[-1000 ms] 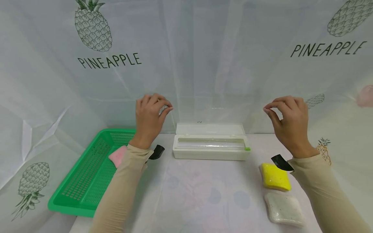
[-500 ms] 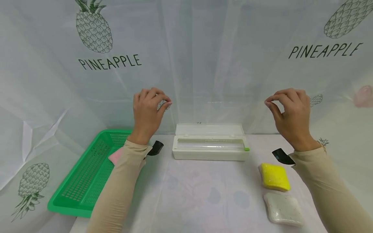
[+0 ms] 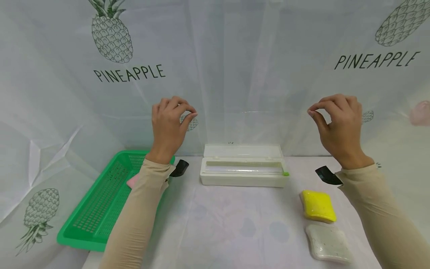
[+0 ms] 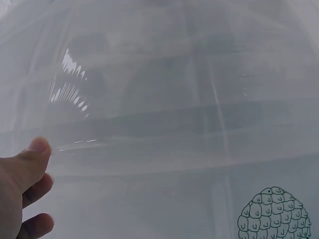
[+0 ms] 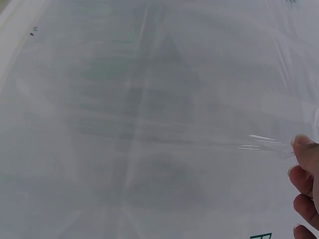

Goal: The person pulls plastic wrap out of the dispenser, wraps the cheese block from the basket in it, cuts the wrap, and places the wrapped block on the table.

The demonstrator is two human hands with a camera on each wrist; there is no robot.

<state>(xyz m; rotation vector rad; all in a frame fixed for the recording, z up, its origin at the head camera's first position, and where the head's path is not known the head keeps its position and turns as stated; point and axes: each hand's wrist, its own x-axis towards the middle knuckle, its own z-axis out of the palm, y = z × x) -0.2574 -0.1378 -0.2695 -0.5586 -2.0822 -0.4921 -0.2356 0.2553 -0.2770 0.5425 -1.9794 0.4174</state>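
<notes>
A sheet of clear plastic wrap [image 3: 255, 111] is stretched between both hands, showing mainly by its glints. My left hand [image 3: 169, 129] pinches its left side between thumb and fingers; creases and shine [image 4: 69, 94] fan out beside that thumb in the left wrist view. Its other side is pinched by my right hand [image 3: 343, 129], where tight wrinkles [image 5: 259, 142] run to the fingertips in the right wrist view. Below and between the hands stands a white wrap dispenser [image 3: 243, 181], lid [image 3: 242, 151] raised, with a roll [image 3: 243, 169] inside. Whether the sheet joins the roll I cannot tell.
A green perforated basket [image 3: 80, 243] stands at the left, holding a pink piece [image 3: 132, 181] partly hidden by the left sleeve. On the table's right lie a yellow square slab [image 3: 318, 206] and a whitish one [image 3: 328, 243]. Behind hangs a pineapple-print curtain [image 3: 231, 67].
Both hands have risen steadily and drawn slightly farther apart, carrying the plastic wrap's glinting line upward. The dispenser, basket and slabs stay put.
</notes>
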